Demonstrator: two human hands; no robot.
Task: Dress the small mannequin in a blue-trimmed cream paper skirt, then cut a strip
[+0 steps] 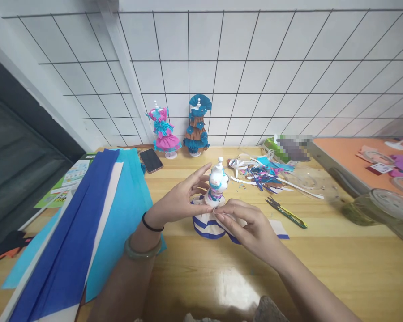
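Observation:
A small white mannequin doll (216, 181) stands on the wooden table (322, 268), wearing a white paper skirt with dark blue bands (206, 226). My left hand (181, 199) holds the doll's waist from the left, thumb and fingers curled round it, index finger raised. My right hand (246, 226) pinches the paper at the doll's waist from the right and lies over the skirt.
Sheets of dark blue, white and light blue crepe paper (87, 232) lie at the left. A phone (151, 159), a pink-dressed doll (163, 132) and a blue-brown one (196, 127) stand at the back. Paper scraps (258, 172), scissors (285, 212) and glass jars (383, 208) are at the right.

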